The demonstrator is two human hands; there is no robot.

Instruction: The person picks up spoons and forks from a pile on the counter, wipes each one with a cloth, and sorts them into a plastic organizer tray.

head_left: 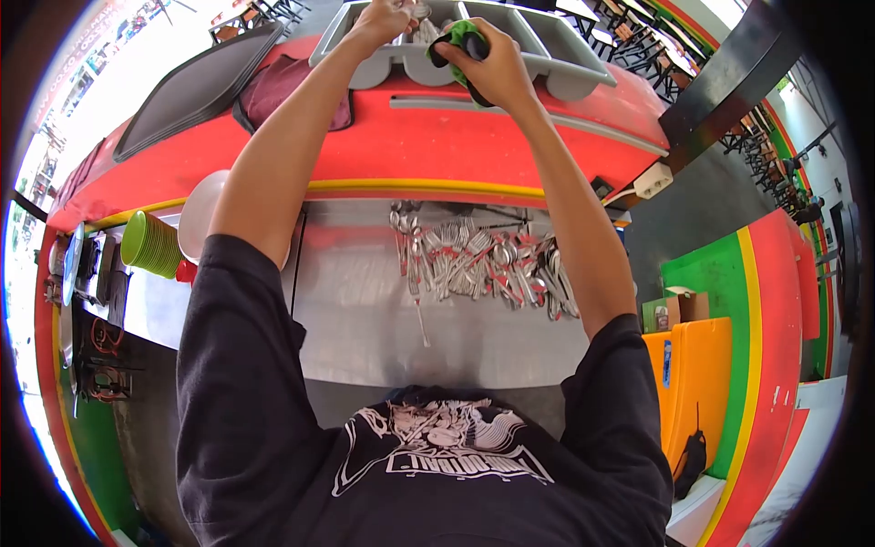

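My left hand is at the top edge of the view, over the grey cutlery tray. Its fingers are closed around some shiny metal cutlery, whose exact kind is hard to make out. More cutlery lies in the compartment just below that hand. To the right, my right hand grips a bunched green and black cloth above the tray's front edge. On the steel counter below my arms lies a spread pile of spoons and forks.
The tray stands on a red ledge. Dark flat trays and a maroon cloth lie to its left. Stacked green bowls and a white plate are at the counter's left. A white power socket hangs at the ledge's right end.
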